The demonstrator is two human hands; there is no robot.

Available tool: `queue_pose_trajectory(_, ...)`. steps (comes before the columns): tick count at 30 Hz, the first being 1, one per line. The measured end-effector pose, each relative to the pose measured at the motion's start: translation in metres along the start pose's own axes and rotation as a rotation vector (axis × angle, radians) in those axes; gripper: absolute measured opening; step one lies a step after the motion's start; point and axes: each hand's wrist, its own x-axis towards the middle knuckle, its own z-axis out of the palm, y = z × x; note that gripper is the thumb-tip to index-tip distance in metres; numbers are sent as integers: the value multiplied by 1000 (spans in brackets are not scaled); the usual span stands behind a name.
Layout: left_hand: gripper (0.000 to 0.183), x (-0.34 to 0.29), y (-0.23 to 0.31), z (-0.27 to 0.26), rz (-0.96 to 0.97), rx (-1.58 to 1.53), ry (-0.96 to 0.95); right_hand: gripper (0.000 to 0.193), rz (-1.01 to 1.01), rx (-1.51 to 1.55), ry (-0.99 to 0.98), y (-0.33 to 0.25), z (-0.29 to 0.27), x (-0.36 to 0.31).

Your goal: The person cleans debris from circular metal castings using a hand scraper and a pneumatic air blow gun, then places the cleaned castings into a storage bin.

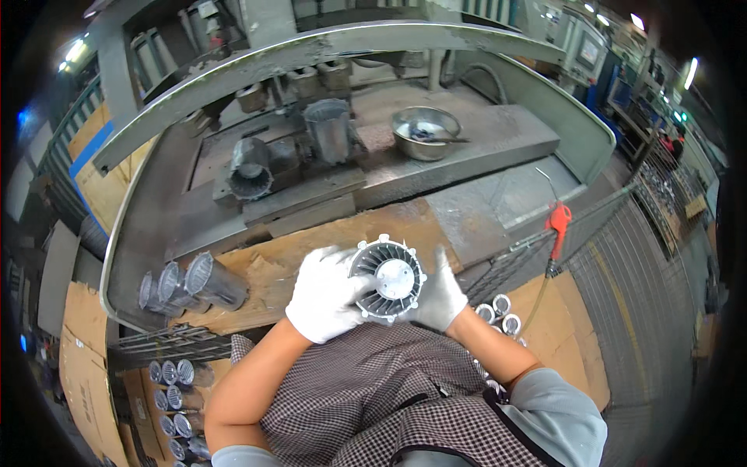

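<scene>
A round silver cast-metal housing [395, 279] with radial fins inside and small lugs round its rim is held in front of my body, its round end facing up toward me. My left hand [325, 294], in a white glove, grips its left side with the thumb over the rim. My right hand [440, 294], also gloved in white, is at its lower right side. One finger of it points up, apart from the rim, and the others are partly hidden behind the housing.
Several similar housings [214, 282] lie at left on a wooden board [272, 261]; more stand below on both sides. Beyond is a machine bed with two dark metal fixtures [327, 128] and a metal bowl [426, 132]. A red air gun [558, 219] hangs on the wire mesh at right.
</scene>
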Motion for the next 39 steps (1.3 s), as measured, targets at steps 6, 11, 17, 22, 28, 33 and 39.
queue_pose_trajectory(6, 116, 6, 10, 28, -262, -341, -300, 64, -86, 4, 219, 1, -66, -68)
queue_pose_trajectory(11, 93, -16, -12, 51, -287, -249, -176, 60, -576, -448, 149, -45, -71, -191)
queue_pose_trajectory(17, 70, -18, -21, 59, -218, -88, -249, 56, -703, -411, 808, -78, -130, -403)
queue_pose_trajectory(22, 60, -4, -7, 71, -174, -12, -330, 83, -683, -548, 1720, -65, -172, -462)
queue_pose_trajectory(28, 56, 4, 0, 79, -84, 69, -357, 93, 55, -771, 2468, -25, -274, -528)
queue_pose_trajectory(33, 44, 84, 57, 112, -181, -69, -237, 95, -17, -808, 2432, -33, -309, -516)
queue_pose_trajectory(39, 50, 218, 140, 203, -292, -254, -178, 92, -76, -1005, 2216, -113, -332, -414)
